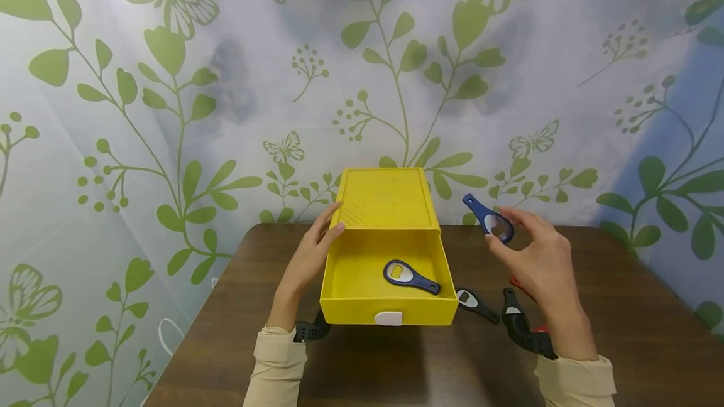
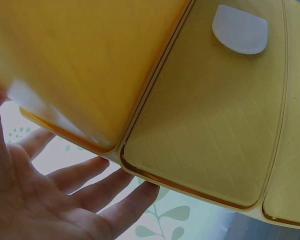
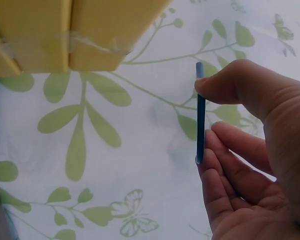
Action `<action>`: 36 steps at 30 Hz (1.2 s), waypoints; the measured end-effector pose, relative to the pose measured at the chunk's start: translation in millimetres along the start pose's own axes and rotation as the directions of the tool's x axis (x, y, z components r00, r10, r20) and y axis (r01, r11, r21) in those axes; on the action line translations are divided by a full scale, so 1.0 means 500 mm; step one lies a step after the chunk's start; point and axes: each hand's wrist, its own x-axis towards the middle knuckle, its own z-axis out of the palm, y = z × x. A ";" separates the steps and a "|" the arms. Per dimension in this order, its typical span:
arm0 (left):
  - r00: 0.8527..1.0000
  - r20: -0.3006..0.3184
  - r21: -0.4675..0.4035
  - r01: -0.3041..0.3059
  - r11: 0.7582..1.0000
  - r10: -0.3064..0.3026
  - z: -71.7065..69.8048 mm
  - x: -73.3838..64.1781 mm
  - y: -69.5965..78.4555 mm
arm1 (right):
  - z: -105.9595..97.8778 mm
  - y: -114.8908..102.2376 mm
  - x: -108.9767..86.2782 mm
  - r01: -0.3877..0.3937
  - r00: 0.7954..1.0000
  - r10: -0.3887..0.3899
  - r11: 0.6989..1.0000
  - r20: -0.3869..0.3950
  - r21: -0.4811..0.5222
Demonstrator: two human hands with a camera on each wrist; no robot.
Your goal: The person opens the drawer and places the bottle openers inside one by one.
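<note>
My right hand (image 1: 543, 262) pinches a blue bottle opener (image 1: 477, 207) between thumb and fingers, raised to the right of a yellow drawer box (image 1: 390, 196). Seen edge-on in the right wrist view, the opener (image 3: 200, 115) is a thin blue strip. The box's top drawer (image 1: 351, 311), with a white pull tab (image 1: 388, 318), is slid out. Inside it lies a second blue bottle opener (image 1: 421, 281), its metal head to the left. My left hand (image 1: 308, 250) rests on the box's left side; in the left wrist view its extended fingers (image 2: 132, 202) touch the edge.
Right of the drawer, black bottle openers (image 1: 488, 313) lie on the brown wooden table (image 1: 226, 338), with red pieces (image 1: 523, 287) partly hidden behind my right hand and wrist. A white curtain (image 1: 254, 68) with green leaves and butterflies stands behind the table.
</note>
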 end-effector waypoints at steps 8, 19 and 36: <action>1.000 -0.005 0.002 0.005 1.000 -0.005 -0.003 0.002 0.000 | -0.006 -0.025 -0.005 0.041 0.999 -0.042 0.999 0.014 0.019; 1.000 0.005 -0.015 0.001 1.000 0.000 -0.002 0.001 0.002 | -0.004 -0.050 -0.010 0.097 0.995 -0.099 0.992 0.016 0.075; 1.000 0.006 -0.017 0.002 1.000 -0.002 0.001 0.000 -0.001 | 0.022 -0.084 -0.025 0.162 0.981 -0.174 0.977 0.081 0.136</action>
